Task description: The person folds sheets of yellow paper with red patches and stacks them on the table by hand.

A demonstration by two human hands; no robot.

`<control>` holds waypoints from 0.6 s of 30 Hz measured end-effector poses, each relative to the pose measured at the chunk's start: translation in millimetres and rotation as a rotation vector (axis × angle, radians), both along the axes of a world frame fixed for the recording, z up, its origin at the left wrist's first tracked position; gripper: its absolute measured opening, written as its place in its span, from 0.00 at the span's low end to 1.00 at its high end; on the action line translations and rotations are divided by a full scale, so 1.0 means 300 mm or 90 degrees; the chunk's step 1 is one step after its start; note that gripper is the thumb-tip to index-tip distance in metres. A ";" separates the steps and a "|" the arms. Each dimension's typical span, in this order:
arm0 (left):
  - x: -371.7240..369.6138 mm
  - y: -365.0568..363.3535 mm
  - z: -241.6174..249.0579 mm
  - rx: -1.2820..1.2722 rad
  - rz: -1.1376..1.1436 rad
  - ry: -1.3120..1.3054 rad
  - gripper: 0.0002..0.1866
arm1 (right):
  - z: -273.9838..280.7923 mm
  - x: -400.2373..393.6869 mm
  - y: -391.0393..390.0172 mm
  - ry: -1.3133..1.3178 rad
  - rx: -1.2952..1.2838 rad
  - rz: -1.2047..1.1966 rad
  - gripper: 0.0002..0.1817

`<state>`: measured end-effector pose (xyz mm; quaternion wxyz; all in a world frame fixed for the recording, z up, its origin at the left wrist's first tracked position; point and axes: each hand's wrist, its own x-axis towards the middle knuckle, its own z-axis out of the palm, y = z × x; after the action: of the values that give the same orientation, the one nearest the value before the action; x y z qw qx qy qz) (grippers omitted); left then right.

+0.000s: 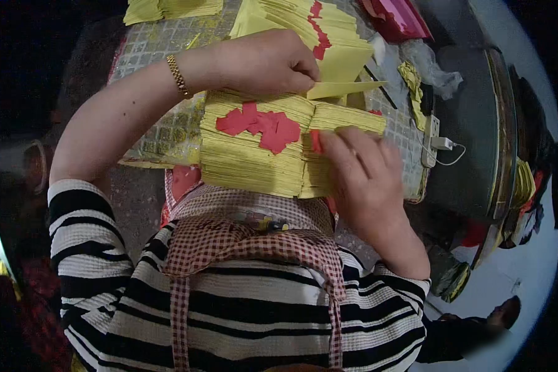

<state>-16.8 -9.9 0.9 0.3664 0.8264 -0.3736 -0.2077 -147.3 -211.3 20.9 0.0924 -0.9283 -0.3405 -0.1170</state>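
My left hand point(270, 61) reaches across the table, fingers closed on the edge of a yellow paper sheet point(347, 88) that lifts off the stack behind. In front of it stands a thick block of yellow paper point(248, 170), split by a vertical seam, with red paper scraps point(276, 129) lying on its left part. My right hand point(372, 180), a little blurred, is over the block's right part. Between its thumb and fingers is a small red paper piece point(317, 141). Farther back leans a fanned yellow paper stack point(341, 46) with red scraps down it.
The table point(161, 133) has a worn, grid-patterned cover. More yellow paper point(173, 7) lies at its far left. At right are clear plastic point(437, 68), a pink sheet point(400, 18), a dark stick point(381, 87) and a power strip point(432, 139). Another person point(471, 328) is at lower right.
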 end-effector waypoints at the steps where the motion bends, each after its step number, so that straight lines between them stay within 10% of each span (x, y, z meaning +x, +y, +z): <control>1: -0.005 -0.001 0.001 0.007 0.008 -0.003 0.08 | 0.001 0.008 -0.011 0.026 0.055 -0.008 0.10; 8: 0.001 -0.006 0.011 0.010 0.013 -0.101 0.09 | 0.024 0.162 -0.033 0.253 0.288 -0.167 0.08; 18: 0.032 -0.022 -0.013 0.066 0.003 -0.124 0.09 | 0.009 0.339 -0.029 0.461 0.181 -0.136 0.11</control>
<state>-7.1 -16.6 -2.9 0.2853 0.8615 -0.3943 -0.1448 -45.8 -220.0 23.7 0.3215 -0.9175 -0.1681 0.1628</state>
